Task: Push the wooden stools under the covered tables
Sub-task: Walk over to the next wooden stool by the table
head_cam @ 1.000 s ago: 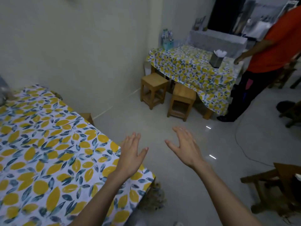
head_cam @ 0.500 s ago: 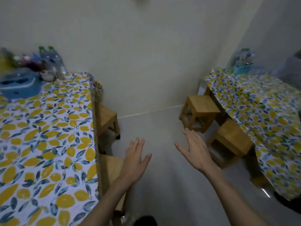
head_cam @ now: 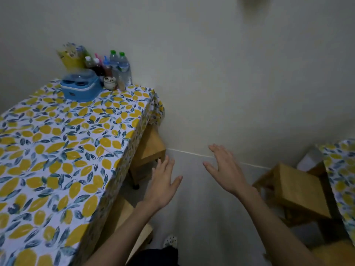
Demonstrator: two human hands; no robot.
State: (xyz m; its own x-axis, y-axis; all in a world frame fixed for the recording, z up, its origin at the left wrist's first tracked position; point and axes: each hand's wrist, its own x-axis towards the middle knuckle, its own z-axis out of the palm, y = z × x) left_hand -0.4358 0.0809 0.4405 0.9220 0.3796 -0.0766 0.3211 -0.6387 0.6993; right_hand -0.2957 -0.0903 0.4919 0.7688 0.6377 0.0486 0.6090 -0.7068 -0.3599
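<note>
We hold left hand and right hand spread, empty, above floor. Wooden stool partly under covered counter; another stool at right.

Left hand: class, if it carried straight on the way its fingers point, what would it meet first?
Probably the wooden stool half-tucked under the covered table, just beyond the left hand; depth is unclear, so it might pass beside it to the wall.

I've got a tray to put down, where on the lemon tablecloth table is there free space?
The near and middle stretch of the lemon tablecloth is bare, up to the blue container. The far corner by the wall is crowded with that container, water bottles and a small jar.
</note>
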